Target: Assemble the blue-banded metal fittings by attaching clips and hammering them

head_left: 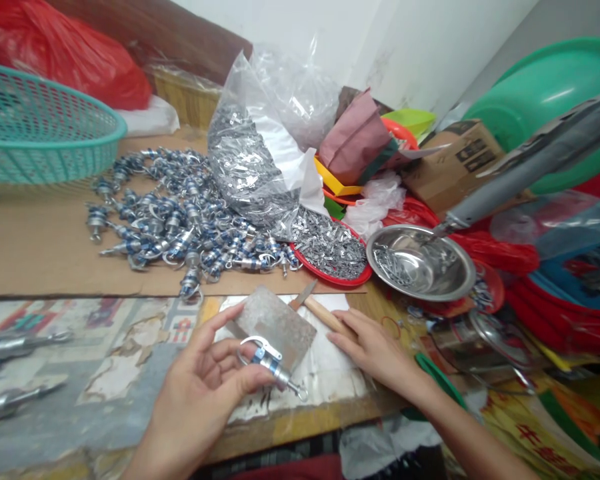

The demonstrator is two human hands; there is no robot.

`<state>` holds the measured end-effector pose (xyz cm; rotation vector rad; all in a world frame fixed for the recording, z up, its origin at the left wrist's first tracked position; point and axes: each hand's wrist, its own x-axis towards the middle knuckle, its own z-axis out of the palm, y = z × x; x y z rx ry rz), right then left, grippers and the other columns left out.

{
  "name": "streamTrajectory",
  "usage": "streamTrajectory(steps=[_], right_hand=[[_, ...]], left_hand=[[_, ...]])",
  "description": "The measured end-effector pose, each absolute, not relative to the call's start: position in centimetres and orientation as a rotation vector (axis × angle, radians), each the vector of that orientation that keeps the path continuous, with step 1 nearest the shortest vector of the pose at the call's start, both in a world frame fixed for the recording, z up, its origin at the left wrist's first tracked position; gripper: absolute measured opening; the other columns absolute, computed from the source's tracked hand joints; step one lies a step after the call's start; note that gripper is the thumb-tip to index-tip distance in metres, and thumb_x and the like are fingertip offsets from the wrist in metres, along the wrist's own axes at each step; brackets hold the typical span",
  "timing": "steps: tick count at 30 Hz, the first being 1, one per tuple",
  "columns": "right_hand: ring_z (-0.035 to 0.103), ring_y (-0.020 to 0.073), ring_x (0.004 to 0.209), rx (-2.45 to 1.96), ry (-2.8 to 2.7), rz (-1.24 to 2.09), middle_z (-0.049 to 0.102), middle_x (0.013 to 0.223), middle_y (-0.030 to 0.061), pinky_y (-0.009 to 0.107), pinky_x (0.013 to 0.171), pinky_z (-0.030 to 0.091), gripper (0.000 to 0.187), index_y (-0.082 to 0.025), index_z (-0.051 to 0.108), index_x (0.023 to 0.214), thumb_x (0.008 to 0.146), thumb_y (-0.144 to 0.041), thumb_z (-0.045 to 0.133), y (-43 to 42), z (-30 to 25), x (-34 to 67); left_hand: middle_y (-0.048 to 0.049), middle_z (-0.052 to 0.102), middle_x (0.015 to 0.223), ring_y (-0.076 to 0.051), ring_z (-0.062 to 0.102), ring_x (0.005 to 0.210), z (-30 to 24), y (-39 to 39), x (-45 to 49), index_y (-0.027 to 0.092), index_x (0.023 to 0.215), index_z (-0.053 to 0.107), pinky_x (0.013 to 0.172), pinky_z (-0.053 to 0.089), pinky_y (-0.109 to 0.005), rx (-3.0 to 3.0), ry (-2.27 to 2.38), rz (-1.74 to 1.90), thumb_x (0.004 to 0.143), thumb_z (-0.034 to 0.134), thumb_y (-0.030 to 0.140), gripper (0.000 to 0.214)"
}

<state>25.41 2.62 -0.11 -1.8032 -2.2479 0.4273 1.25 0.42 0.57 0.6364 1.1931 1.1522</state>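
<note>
Pinching a cylindrical metal fitting (270, 363) in our left grip (207, 373), we clasp a wooden-handled hammer (326, 315) in our right grip (373, 343).

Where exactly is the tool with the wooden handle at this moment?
In the head view, the wooden-handled tool is just right of centre, held in the right hand, its head beside the grey block.
</note>
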Motion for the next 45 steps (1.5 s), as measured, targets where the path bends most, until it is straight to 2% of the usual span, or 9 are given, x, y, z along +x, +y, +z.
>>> streamTrajectory(steps=[3, 8, 15, 23, 29, 33, 36, 39, 45], right_hand=[[0.062, 0.0193, 0.082, -1.79, -2.183, 0.358, 0.063, 0.091, 0.0063, 0.03, 0.072, 0.05, 0.019, -0.018, 0.059, 0.102, 0.086, -0.026, 0.051, 1.3, 0.7, 25.4], [0.062, 0.0174, 0.095, -1.453, -2.264, 0.251, 0.064, 0.106, 0.0067, 0.024, 0.078, 0.049, 0.037, -0.022, 0.046, 0.127, 0.09, -0.021, 0.049, -1.5, 3.6, 23.4], [0.063, 0.0157, 0.068, -1.4, -2.513, 0.219, 0.064, 0.085, 0.0034, 0.025, 0.059, 0.051, 0.054, -0.026, 0.031, 0.139, 0.089, -0.009, 0.04, -3.0, 3.3, 22.1], [0.062, 0.0144, 0.089, -1.234, -2.265, 0.136, 0.063, 0.103, 0.0051, 0.021, 0.07, 0.05, 0.065, -0.031, 0.027, 0.141, 0.086, -0.005, 0.047, -3.3, 5.0, 22.1], [0.064, 0.0156, 0.094, -1.341, -2.188, 0.354, 0.065, 0.108, 0.0053, 0.022, 0.076, 0.051, 0.047, -0.026, 0.043, 0.132, 0.087, -0.013, 0.051, -2.6, 3.9, 21.0], [0.061, 0.0164, 0.097, -1.435, -1.896, 0.692, 0.065, 0.108, 0.0037, 0.025, 0.084, 0.049, 0.031, -0.021, 0.055, 0.115, 0.083, -0.02, 0.058, 0.1, 3.5, 18.2], [0.061, 0.0156, 0.089, -1.388, -1.907, 0.831, 0.066, 0.099, 0.001, 0.026, 0.079, 0.048, 0.027, -0.021, 0.057, 0.108, 0.082, -0.019, 0.059, 1.6, 3.3, 16.3], [0.06, 0.0162, 0.091, -1.372, -2.018, 0.851, 0.064, 0.102, 0.0004, 0.027, 0.082, 0.046, 0.03, -0.024, 0.055, 0.112, 0.083, -0.017, 0.057, 1.9, 3.2, 15.4], [0.059, 0.0167, 0.095, -1.43, -2.083, 0.858, 0.062, 0.106, 0.0, 0.028, 0.082, 0.046, 0.032, -0.026, 0.052, 0.116, 0.086, -0.016, 0.052, 1.7, 3.4, 15.1]], left_hand=[[0.009, 0.067, 0.058, -0.01, 0.065, 0.057, 0.6, 0.4, 1.3, 0.019, 0.114, 0.049, 0.052, 0.053, -0.014, 0.636, 1.192, 1.14, 0.049, 0.076, 0.017, 0.07], [0.0074, 0.068, 0.059, -0.012, 0.066, 0.058, 0.6, 0.4, 1.3, 0.02, 0.112, 0.052, 0.053, 0.054, -0.016, 0.627, 1.199, 1.169, 0.048, 0.078, 0.017, 0.069], [0.007, 0.068, 0.057, -0.012, 0.066, 0.055, 0.6, 0.4, 1.4, 0.019, 0.108, 0.054, 0.051, 0.054, -0.015, 0.615, 1.178, 1.19, 0.048, 0.078, 0.015, 0.066], [0.0072, 0.069, 0.056, -0.011, 0.066, 0.055, 0.4, 0.4, 1.4, 0.02, 0.109, 0.054, 0.053, 0.055, -0.015, 0.603, 1.166, 1.2, 0.049, 0.078, 0.013, 0.065], [0.0062, 0.07, 0.058, -0.012, 0.067, 0.056, 0.3, 0.4, 1.5, 0.018, 0.103, 0.056, 0.054, 0.056, -0.016, 0.607, 1.162, 1.205, 0.048, 0.079, 0.014, 0.06], [0.0081, 0.07, 0.057, -0.012, 0.068, 0.055, 0.3, 0.4, 1.4, 0.021, 0.096, 0.054, 0.054, 0.058, -0.018, 0.641, 1.162, 1.202, 0.049, 0.079, 0.015, 0.054], [0.0075, 0.07, 0.057, -0.013, 0.068, 0.055, 0.0, 0.5, 1.2, 0.022, 0.085, 0.052, 0.054, 0.058, -0.018, 0.671, 1.155, 1.202, 0.05, 0.078, 0.014, 0.044], [0.0067, 0.07, 0.056, -0.015, 0.069, 0.056, -0.3, 0.6, 1.1, 0.022, 0.077, 0.051, 0.053, 0.058, -0.021, 0.669, 1.136, 1.218, 0.047, 0.08, 0.013, 0.043], [0.0096, 0.068, 0.055, -0.011, 0.066, 0.055, -0.3, 0.5, 1.4, 0.022, 0.078, 0.049, 0.053, 0.057, -0.019, 0.627, 1.112, 1.233, 0.048, 0.076, 0.01, 0.042]])
